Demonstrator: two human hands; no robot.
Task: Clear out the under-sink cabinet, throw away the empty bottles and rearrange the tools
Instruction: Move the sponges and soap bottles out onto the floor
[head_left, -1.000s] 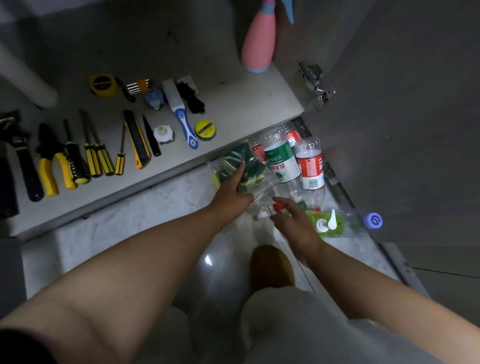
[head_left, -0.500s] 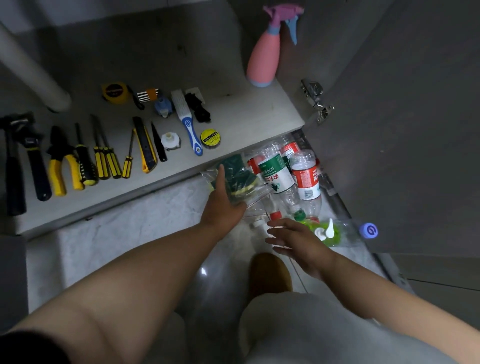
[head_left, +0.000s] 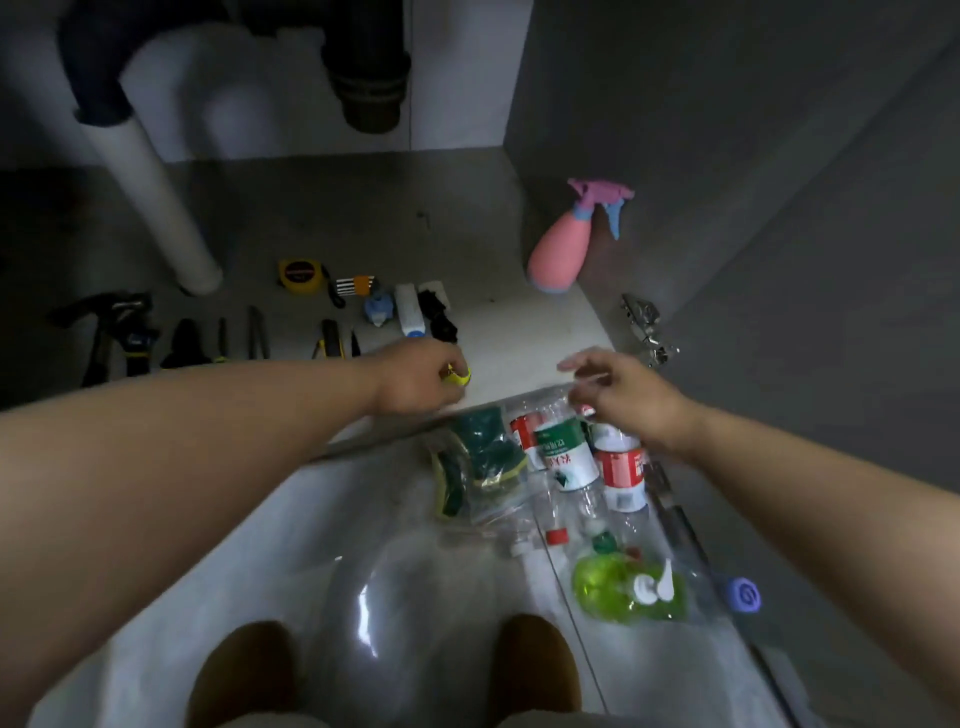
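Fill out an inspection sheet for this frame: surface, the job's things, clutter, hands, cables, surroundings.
Surface: cabinet floor, with tools laid in rows on its left part; tiled floor in front.
Job's things: hammer and tape measure among the tools; clear bottles heaped on the tiled floor by the cabinet's edge.
Clutter: bag of sponges beside the bottles; green pump bottle lying nearer; pink spray bottle standing by the cabinet's right wall.
Hands: left hand grips a yellow roll near the cabinet's front edge; right hand open above the bottles, holding nothing.
Cables: nothing seen.
Surroundings: white pipe, dark drain pipe, open door with hinge; dim light.
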